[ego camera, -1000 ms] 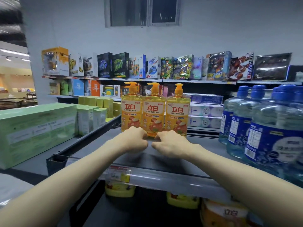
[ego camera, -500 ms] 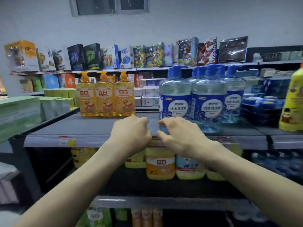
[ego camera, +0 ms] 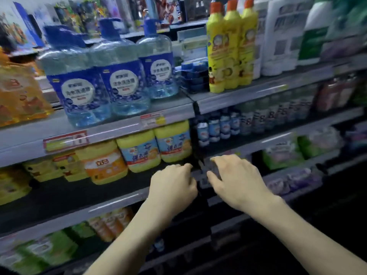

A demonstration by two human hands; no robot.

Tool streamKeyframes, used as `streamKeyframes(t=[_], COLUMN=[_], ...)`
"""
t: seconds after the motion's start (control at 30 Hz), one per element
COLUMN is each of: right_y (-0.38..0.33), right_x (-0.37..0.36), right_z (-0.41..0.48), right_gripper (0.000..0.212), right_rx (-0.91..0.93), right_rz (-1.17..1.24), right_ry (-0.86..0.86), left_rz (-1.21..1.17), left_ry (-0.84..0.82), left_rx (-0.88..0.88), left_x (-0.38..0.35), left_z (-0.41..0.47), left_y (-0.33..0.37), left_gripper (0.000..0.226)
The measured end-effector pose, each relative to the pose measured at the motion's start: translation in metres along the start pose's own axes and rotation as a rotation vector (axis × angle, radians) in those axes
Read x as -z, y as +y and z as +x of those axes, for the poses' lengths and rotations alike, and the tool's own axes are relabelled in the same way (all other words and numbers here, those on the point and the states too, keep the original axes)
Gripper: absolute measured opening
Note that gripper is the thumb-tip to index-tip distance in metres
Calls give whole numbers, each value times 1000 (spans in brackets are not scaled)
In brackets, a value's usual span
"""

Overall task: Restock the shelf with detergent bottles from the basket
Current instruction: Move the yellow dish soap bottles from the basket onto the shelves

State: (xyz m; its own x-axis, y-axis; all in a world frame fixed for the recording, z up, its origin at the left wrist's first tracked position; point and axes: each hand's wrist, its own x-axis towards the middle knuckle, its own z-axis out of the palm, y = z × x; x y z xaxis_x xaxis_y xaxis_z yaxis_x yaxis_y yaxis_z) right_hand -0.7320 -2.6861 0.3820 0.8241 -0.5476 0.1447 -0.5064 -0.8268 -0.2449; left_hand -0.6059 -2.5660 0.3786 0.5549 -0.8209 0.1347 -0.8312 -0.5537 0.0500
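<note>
1. The upper shelf (ego camera: 119, 129) carries a row of blue detergent bottles (ego camera: 93, 84) upright at its front edge. Orange detergent bottles (ego camera: 17, 94) stand just to their left, badly blurred, and yellow bottles (ego camera: 230, 56) stand past the divider to the right. I judge this stretch is stocked.
2. The basket is out of view, so I cannot tell how many bottles are left to shelve. Any further bottle would have to come from it.
3. My left hand (ego camera: 172, 187) hangs in front of the lower shelf edge, below the yellow tubs (ego camera: 156, 143). Its fingers are loosely curled and it holds nothing.
4. My right hand (ego camera: 238, 183) is just beside it, apart from it, with the fingers spread and bent. It too is empty.
5. Both forearms reach forward and up from the bottom of the view, palms down. Neither hand touches a bottle.
</note>
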Motion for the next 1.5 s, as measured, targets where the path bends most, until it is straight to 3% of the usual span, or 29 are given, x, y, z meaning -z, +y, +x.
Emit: streamKeyframes(t=[0.37,0.53,0.63,0.87,1.07,1.3,1.5], right_y=[166,222,250,309,398,505,581], right_x=[-68,-91,-106,-139,-160,-170,-174], right_z=[-48,-81,-113,-185,-246,-315,-334], right_gripper=[49,51,50,46,38,41,40], right_rx=[-449,-722,-882,-1151,-1256,-1321,-1311], right_rz=[-91,-72,-40,66,134,290,327], right_ry=[-215,-206,-232,-320,-342,-468,-509], left_rz=[-132,-134,-122,-58,43,233,264], left_ry=[-333,-439,-533,-691,-787,-1000,-1042], left_rx=[-267,-413,-533,-747,-884,-849,-852], left_x=[-126,-177,-201,-262,-314,-349,-378], left_z=[75,111,115,91,69,58,59], left_y=[129,179,223,336,448,572,650], left_gripper=[32,34,27,38,34,35,35])
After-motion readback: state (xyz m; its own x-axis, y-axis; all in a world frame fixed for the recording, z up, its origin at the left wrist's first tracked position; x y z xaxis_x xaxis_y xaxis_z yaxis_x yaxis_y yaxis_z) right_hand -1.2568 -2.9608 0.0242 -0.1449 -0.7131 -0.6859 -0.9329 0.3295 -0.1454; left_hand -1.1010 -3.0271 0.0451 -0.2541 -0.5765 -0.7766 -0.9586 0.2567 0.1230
